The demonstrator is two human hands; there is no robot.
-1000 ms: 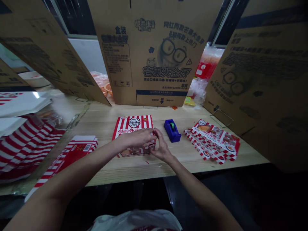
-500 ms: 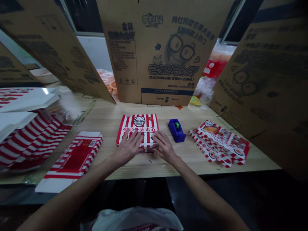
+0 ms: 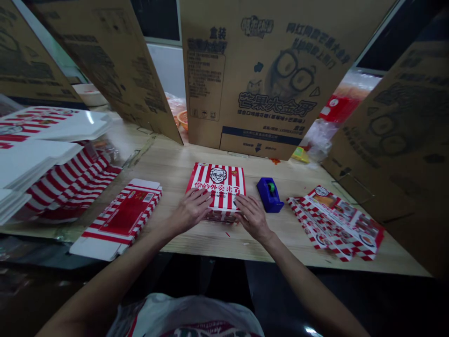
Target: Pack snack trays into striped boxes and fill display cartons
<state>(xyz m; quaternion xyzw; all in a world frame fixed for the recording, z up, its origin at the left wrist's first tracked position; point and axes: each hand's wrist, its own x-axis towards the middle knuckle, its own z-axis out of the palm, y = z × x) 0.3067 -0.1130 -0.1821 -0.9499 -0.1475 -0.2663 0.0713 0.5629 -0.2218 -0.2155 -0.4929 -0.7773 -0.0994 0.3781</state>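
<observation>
Red-and-white cardboard box lies flat on the wooden counter. The left hand and right hand rest on its near edge, each grip open, fingers spread flat, clasping nothing. A blue tape dispenser sits just beside the box.

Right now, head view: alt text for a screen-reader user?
The left hand and right hand rest on the near edge of a red-and-white striped paper box on a wooden table, a blue tape dispenser beside it. Flat printed box blanks lie to the right, another left; brown cardboard cartons stand behind.
</observation>
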